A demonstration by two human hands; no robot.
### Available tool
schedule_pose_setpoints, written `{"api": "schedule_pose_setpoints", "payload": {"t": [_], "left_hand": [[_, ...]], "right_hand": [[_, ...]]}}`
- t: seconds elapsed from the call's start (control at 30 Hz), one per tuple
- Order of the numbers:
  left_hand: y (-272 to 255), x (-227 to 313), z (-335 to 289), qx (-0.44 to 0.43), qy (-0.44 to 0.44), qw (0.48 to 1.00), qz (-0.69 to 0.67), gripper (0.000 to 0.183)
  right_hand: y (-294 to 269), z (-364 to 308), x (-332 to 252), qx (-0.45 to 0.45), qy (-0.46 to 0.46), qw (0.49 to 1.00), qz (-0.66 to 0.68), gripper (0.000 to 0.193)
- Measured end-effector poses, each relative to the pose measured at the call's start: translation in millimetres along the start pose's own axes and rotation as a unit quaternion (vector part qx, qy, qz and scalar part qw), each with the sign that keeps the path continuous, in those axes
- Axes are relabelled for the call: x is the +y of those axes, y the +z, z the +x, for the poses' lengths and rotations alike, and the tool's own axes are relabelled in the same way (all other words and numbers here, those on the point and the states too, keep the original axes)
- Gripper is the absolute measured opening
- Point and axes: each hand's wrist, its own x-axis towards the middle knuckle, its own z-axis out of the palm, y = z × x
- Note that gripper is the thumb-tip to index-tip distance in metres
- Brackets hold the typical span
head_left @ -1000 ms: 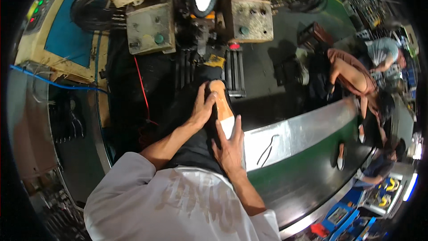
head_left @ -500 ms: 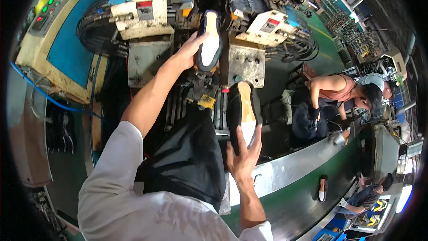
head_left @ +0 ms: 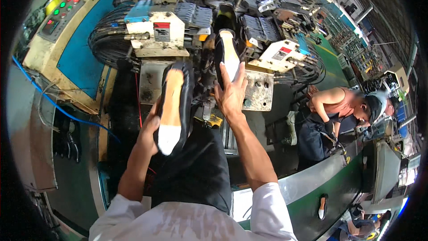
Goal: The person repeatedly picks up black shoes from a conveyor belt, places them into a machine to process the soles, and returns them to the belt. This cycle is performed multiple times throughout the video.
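My left hand has its fingers wrapped around the side of an unfinished black shoe, lifted in front of the machine. Its underside faces up, a tan insole board with a white patch at the lower end. My right hand grips the lower end of a second black shoe, also underside up with tan and white showing. This shoe lies between the machine's two side heads, its far end against the dark central part. My thumb and fingers straddle it.
Pale clamp heads with grey plates flank the machine. A control panel with lit buttons stands at left. Along the right runs a green conveyor belt with a metal edge, carrying another shoe. A co-worker bends beside it.
My left hand has brought its shoe out of the machine, down and left. My right hand has carried the other shoe up into the machine's middle. The view has shifted slightly.
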Motion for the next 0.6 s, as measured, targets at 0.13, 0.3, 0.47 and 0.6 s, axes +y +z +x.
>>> {"api": "schedule_pose_setpoints", "payload": {"t": [0.13,0.3,0.47,0.6], "left_hand": [[-31.4,2.7,-79.4,0.106,-0.018,0.993,0.054,0.093],[-37.4,-0.2,-174.2,0.181,0.004,0.982,0.054,0.081],[-51.1,-9.8,-240.2,0.224,-0.007,0.967,0.12,0.076],[-51.5,-13.1,-248.0,0.211,-0.006,0.971,0.112,0.076]], "right_hand": [[30.8,-5.1,-11.1,0.037,-0.007,0.999,-0.013,0.074],[44.8,-22.0,-17.8,0.045,0.02,0.999,-0.024,0.078],[41.5,-15.1,-11.8,0.011,0.01,0.999,-0.036,0.077],[42.2,-26.6,-1.6,0.039,-0.066,0.996,-0.037,0.073]]}}
